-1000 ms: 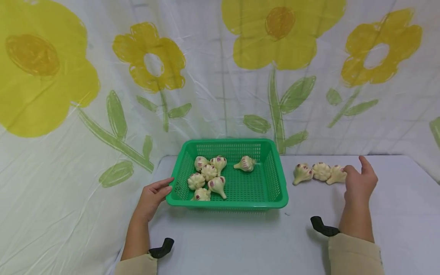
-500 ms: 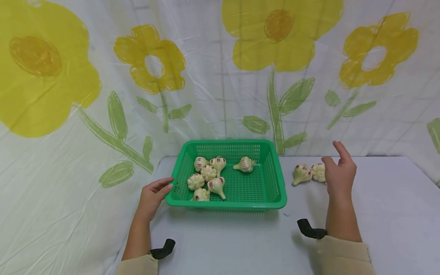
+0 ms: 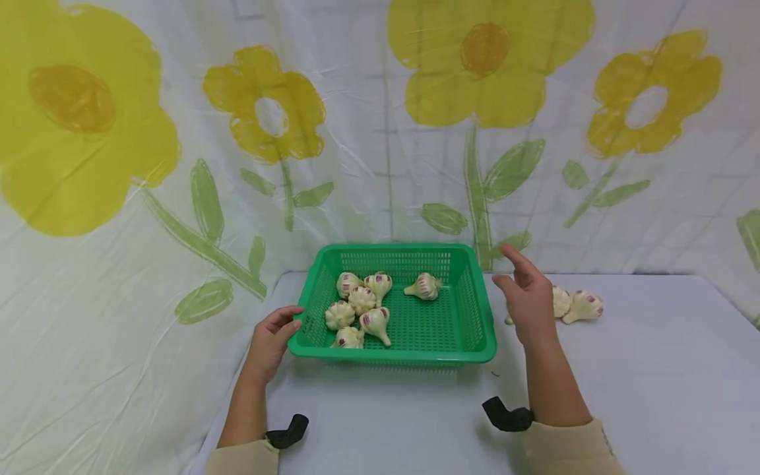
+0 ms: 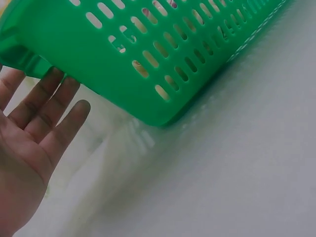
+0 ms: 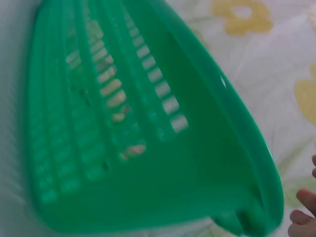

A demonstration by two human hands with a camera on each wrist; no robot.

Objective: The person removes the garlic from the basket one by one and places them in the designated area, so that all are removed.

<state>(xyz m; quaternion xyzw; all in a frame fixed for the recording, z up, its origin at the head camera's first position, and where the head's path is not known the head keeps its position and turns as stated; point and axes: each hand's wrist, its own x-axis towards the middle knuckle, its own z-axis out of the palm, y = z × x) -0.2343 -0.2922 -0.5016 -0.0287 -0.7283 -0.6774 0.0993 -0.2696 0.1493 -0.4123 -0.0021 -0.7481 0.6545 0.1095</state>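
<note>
A green plastic basket (image 3: 392, 356) stands on the table with several garlic bulbs (image 3: 362, 300) lying in it, mostly on its left side; one bulb (image 3: 424, 286) lies apart toward the back right. My left hand (image 3: 270, 343) touches the basket's left rim; in the left wrist view its fingers (image 4: 52, 101) are fairly straight under the rim. Just right of the basket, my right hand (image 3: 528, 300) is held above the table, thumb and index spread, holding nothing. Behind it, two garlic bulbs (image 3: 584, 307) show on the table, and a third is nearly all hidden by the hand.
The white table (image 3: 659, 376) runs up to a hanging cloth (image 3: 350, 165) printed with yellow flowers. A small dark curved mark (image 3: 495, 374) lies right of the basket's front corner. Black wrist mounts (image 3: 507, 415) stick out from both forearms.
My right hand has moved left from the loose garlic row to beside the basket, uncovering the rightmost bulb and covering the leftmost. My left hand has stayed at the rim.
</note>
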